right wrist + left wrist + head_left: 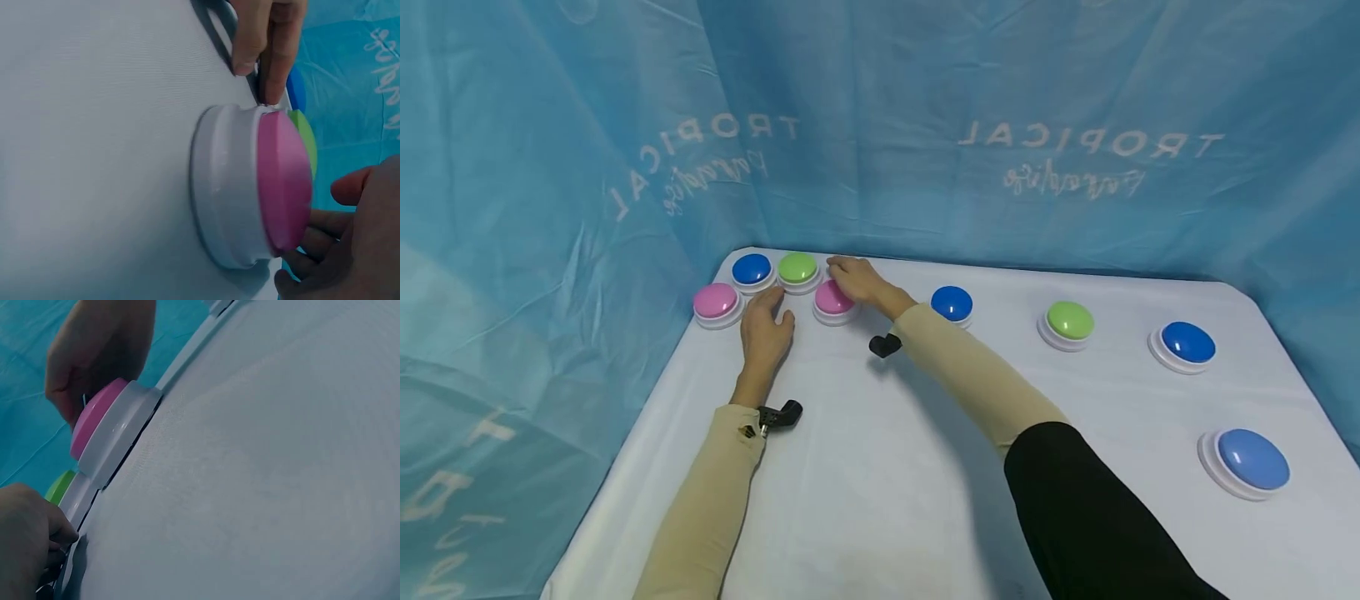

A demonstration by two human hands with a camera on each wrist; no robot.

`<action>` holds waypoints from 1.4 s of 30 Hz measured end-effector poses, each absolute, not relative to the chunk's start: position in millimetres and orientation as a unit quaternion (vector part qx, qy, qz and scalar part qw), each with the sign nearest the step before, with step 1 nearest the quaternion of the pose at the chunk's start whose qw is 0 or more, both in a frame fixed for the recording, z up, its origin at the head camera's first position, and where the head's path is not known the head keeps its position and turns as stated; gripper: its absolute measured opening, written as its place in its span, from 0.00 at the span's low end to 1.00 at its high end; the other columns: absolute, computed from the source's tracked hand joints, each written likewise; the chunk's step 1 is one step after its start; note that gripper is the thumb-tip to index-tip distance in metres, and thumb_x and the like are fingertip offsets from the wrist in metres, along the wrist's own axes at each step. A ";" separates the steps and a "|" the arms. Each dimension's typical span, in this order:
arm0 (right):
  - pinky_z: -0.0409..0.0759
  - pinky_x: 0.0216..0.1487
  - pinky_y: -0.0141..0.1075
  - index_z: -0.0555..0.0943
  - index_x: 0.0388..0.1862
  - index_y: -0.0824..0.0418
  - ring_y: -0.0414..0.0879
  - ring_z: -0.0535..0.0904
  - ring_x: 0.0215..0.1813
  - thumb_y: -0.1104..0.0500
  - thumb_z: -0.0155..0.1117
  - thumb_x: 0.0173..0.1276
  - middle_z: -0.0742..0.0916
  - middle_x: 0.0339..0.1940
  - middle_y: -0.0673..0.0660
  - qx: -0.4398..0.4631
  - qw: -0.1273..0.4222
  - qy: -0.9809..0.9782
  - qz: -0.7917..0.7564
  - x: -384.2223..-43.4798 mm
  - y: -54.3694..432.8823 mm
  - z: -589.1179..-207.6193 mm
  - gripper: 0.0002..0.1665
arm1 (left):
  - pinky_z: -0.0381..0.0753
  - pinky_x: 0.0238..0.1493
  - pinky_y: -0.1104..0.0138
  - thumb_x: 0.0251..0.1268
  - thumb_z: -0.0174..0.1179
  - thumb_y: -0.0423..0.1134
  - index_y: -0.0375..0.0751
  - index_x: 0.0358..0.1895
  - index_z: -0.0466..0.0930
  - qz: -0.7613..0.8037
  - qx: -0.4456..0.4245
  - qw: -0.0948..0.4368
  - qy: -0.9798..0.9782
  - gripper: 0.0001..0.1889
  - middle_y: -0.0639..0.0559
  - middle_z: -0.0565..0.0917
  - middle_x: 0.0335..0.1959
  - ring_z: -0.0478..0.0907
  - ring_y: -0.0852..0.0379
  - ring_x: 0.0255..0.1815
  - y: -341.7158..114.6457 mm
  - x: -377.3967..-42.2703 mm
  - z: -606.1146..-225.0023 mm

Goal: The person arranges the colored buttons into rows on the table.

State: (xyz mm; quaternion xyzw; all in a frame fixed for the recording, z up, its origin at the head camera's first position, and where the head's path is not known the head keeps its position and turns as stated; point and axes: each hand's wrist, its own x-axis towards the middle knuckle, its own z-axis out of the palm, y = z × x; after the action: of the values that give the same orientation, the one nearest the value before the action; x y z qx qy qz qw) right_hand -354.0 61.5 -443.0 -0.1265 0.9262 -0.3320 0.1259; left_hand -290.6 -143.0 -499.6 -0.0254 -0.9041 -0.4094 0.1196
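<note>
A pink dome button (832, 298) on a round white base stands upright on the white-covered table. My right hand (861, 279) reaches over its far side; the right wrist view shows loosely bent fingers (319, 244) close by its rim and the thumb apart from the dome. To its left is a green dome button (797, 267), and beside that a blue one (751, 268). My left hand (766, 329) is in front of these two, relaxed fingers pointing down at the near edge of their bases, thumb apart. A second pink button (716, 301) stands left of that hand.
Farther right stand another blue button (951, 303), partly behind the right sleeve, a green one (1070, 320) and two more blue ones, at the right (1187, 342) and near right (1253, 459). Blue printed curtain (880, 167) hangs around the table's back and sides.
</note>
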 end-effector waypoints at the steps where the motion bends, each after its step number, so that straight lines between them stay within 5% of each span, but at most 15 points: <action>1: 0.51 0.88 0.43 0.64 0.84 0.58 0.53 0.56 0.87 0.48 0.32 0.86 0.68 0.85 0.56 -0.126 0.129 0.926 -0.331 -356.4 60.0 -442.0 0.35 | 0.63 0.82 0.51 0.71 0.58 0.31 0.32 0.72 0.75 -0.410 -0.028 0.121 -0.904 0.27 0.39 0.77 0.74 0.67 0.42 0.80 -142.0 -291.2 -499.4; 10: 0.55 0.87 0.46 0.64 0.84 0.55 0.54 0.57 0.87 0.45 0.29 0.84 0.68 0.85 0.57 -0.136 0.163 0.920 -0.330 -364.0 46.3 -446.2 0.37 | 0.63 0.81 0.49 0.72 0.59 0.33 0.36 0.75 0.73 -0.411 -0.015 0.102 -0.906 0.28 0.41 0.75 0.76 0.65 0.43 0.80 -144.6 -287.0 -503.6; 18: 0.68 0.79 0.47 0.75 0.77 0.57 0.55 0.70 0.79 0.46 0.34 0.82 0.80 0.75 0.58 -0.159 0.145 0.921 -0.325 -364.6 38.6 -440.9 0.35 | 0.64 0.82 0.50 0.72 0.59 0.31 0.35 0.71 0.77 -0.426 0.008 0.128 -0.895 0.25 0.39 0.78 0.72 0.68 0.42 0.79 -154.8 -283.5 -506.0; 29: 0.40 0.87 0.60 0.80 0.72 0.61 0.58 0.69 0.81 0.45 0.37 0.83 0.82 0.73 0.60 -0.184 0.120 0.947 -0.235 -365.4 19.4 -427.4 0.35 | 0.68 0.79 0.50 0.72 0.58 0.29 0.32 0.65 0.81 -0.489 0.061 0.151 -0.857 0.21 0.37 0.82 0.66 0.75 0.41 0.74 -156.1 -271.3 -505.1; 37: 0.39 0.86 0.65 0.89 0.54 0.59 0.51 0.80 0.71 0.43 0.43 0.83 0.90 0.58 0.55 -0.227 0.094 0.955 -0.169 -355.3 -0.2 -427.3 0.30 | 0.59 0.82 0.47 0.73 0.58 0.31 0.32 0.68 0.77 -0.485 0.115 0.149 -0.854 0.22 0.37 0.79 0.69 0.68 0.40 0.77 -158.9 -257.8 -507.7; 42: 0.37 0.87 0.60 0.90 0.48 0.57 0.50 0.73 0.78 0.43 0.48 0.81 0.91 0.57 0.52 -0.252 0.065 0.958 -0.123 -341.4 -2.7 -426.5 0.28 | 0.62 0.79 0.48 0.71 0.59 0.29 0.29 0.65 0.79 -0.486 0.109 0.175 -0.850 0.21 0.35 0.82 0.65 0.72 0.39 0.74 -157.3 -248.4 -505.6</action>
State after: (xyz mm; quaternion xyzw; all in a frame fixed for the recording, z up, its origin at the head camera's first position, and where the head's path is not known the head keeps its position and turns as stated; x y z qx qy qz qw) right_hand -341.4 -2.7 -426.5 -0.2519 0.9577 -0.1230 0.0650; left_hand -248.4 -157.3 -505.6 0.1091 -0.8496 -0.4855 0.1749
